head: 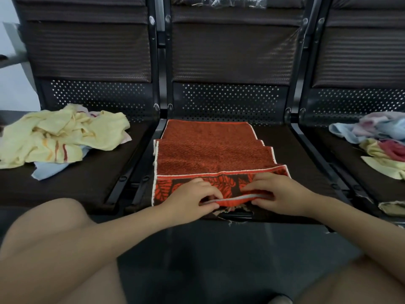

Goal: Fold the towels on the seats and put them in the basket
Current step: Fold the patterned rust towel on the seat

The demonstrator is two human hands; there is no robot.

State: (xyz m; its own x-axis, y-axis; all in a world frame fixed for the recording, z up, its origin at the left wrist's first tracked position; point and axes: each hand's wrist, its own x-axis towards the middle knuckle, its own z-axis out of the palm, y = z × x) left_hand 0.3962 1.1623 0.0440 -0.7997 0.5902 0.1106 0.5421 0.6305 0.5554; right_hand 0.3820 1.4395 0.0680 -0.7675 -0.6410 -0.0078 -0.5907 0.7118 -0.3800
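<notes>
On the left seat [92,185] lies a loose heap of pale yellow towels [61,137], crumpled and unfolded, with a light blue cloth [47,170] showing from under its near edge. No basket shows in this view.

The middle seat [295,154] carries the orange-red towel [210,148], spread flat and already doubled in layers — its stepped edges show along the right side. Its near end, patterned with orange leaves on dark brown, reaches the front lip of the seat.

The left hand [188,199] lies palm down on that patterned end, fingers curled over the hem and thumb tucked beneath, so it pinches the near edge. Just beside it, the right hand [278,194] mirrors the pose, its fingers bent over the same hem and gripping it; the edge is lifted slightly between the two hands, showing a pale border stripe. Both forearms reach in from the bottom corners.

On the right seat [341,163] sits another jumble — light blue, pink, yellow and red cloths [383,139] piled together unfolded.
</notes>
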